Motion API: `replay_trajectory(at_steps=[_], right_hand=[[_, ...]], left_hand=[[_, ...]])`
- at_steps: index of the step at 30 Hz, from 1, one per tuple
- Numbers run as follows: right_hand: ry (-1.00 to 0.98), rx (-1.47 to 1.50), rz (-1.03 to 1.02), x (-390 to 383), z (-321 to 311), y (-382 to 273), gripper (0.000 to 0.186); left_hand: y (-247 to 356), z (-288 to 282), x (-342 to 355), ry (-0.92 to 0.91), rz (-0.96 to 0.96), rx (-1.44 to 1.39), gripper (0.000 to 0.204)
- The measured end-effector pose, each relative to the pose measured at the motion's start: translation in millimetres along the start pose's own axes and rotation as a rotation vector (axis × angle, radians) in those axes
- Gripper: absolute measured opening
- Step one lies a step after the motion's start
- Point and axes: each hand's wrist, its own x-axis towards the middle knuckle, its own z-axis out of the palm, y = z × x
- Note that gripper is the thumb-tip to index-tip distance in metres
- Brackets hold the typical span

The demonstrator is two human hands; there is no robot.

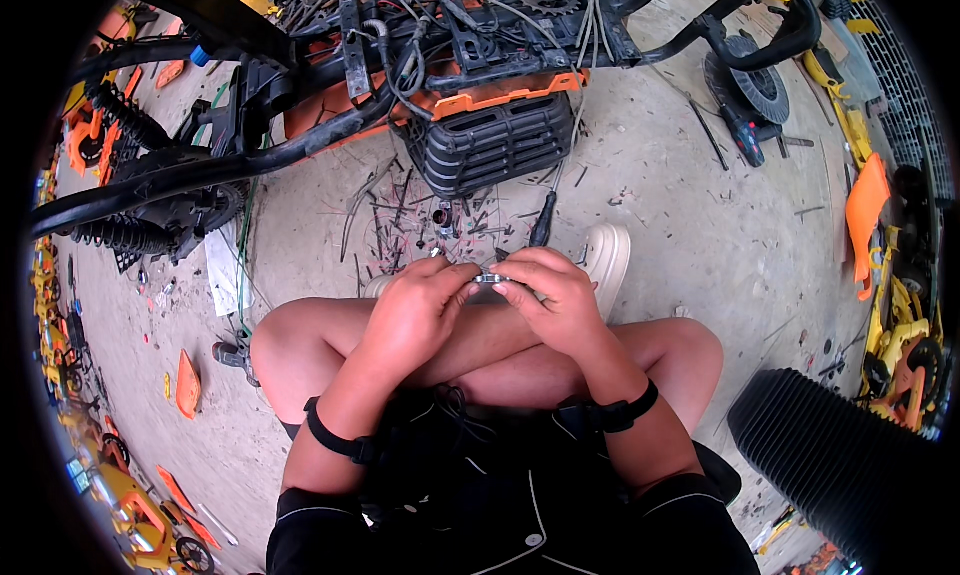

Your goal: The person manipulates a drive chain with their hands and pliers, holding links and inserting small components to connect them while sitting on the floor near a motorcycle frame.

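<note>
Between my two hands, above my crossed legs, is a small silvery metal part (489, 279); its exact kind is too small to make out. The fingertips of my left hand (422, 300) pinch its left end. At its right end, the thumb and fingers of my right hand (553, 297) are closed on it. A black-handled screwdriver (543, 220) lies on the floor just beyond my right hand. Past my left hand, a small round metal piece (442, 215) sits among scattered screws and scraps.
A black tubular vehicle frame (290, 153) with cables and a black plastic crate-like box (500, 145) spans the far side. A cordless drill (748, 143) lies by a dark wheel disc (755, 83) at far right. A black ribbed object (820, 455) stands near right. Orange panels (188, 385) lie around.
</note>
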Motion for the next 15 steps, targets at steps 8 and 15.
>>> replay_trajectory(at_steps=[8, 15], right_hand=[[-0.039, 0.0, -0.031, -1.0, 1.2, 4.3, 0.02], [-0.051, -0.036, -0.022, -0.2, 0.2, 3.3, 0.019]], left_hand=[[0.6, 0.9, 0.1, -0.007, 0.004, -0.003, 0.019], [1.3, -1.1, 0.9, -0.06, -0.07, -0.184, 0.018]])
